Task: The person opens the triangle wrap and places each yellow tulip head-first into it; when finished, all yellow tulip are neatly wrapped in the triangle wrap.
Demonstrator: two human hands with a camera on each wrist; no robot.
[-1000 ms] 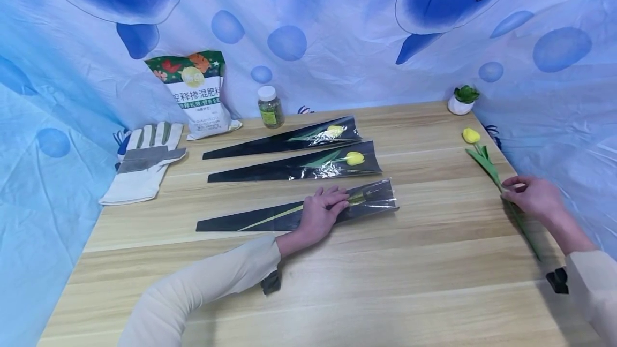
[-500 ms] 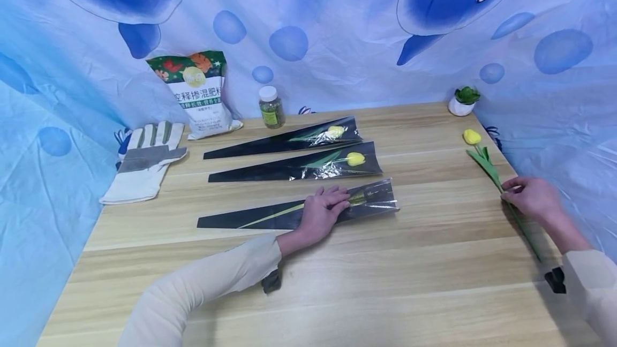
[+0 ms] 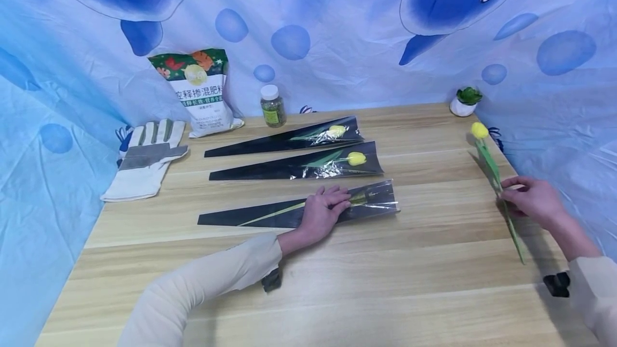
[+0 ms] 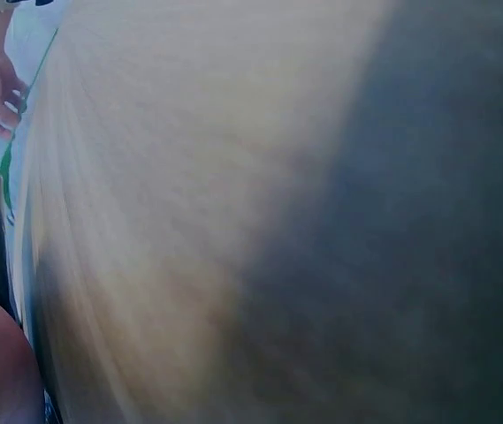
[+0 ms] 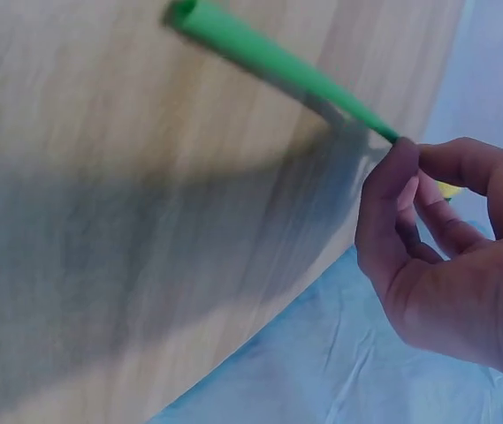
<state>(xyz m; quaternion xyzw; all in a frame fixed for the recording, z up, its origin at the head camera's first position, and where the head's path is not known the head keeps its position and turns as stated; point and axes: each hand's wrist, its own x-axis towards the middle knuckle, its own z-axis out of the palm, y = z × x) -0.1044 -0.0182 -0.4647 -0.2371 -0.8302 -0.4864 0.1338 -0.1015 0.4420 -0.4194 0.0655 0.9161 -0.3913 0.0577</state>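
In the head view, my right hand [image 3: 535,201] pinches the green stem of a yellow tulip [image 3: 490,166] between thumb and fingers at the table's right side. Its bloom points to the back and its bare stem end toward me. The right wrist view shows that stem [image 5: 278,66] up close, casting a shadow on the wood. My left hand [image 3: 322,212] rests with fingers extended on the nearest black, clear-fronted flower sleeve [image 3: 260,218]. Inside this sleeve lies a long stem with a dull yellowish bloom, partly hidden under the hand.
Two more sleeves, a middle one [image 3: 255,172] and a far one [image 3: 260,145], each hold a yellow tulip. Behind stand a fertilizer bag [image 3: 204,95], a lidded jar [image 3: 272,108] and a small potted succulent [image 3: 465,103]. Work gloves [image 3: 144,159] lie at left.
My right hand has raised the tulip slightly off the table and turned it, its stem end swinging left and its bloom shifting right. The left hand stays in place on the sleeve.
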